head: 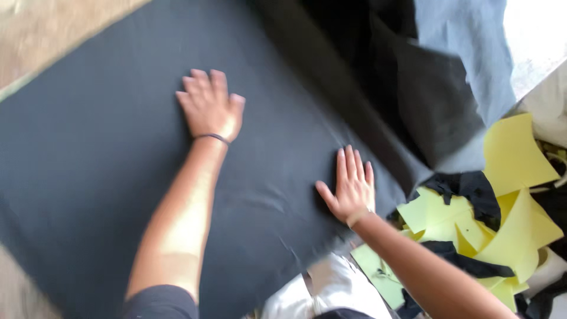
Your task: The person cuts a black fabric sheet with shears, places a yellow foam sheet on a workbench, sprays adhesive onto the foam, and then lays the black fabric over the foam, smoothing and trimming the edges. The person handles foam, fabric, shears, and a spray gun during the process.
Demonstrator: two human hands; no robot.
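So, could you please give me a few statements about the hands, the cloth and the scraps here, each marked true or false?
1. Both hands lie flat, palms down, on the dark grey cloth. True.
2. The left hand holds scissors. False: it holds nothing.
3. The right hand has its fingers spread. True.
4. The yellow scraps lie beside the left hand. False: they are piled past the right hand.
5. A thin band circles the left wrist. True.

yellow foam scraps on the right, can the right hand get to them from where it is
Probably yes. The right hand lies flat on the dark cloth, and the yellow foam scraps sit just to its right with nothing between them, only black offcuts mixed in.
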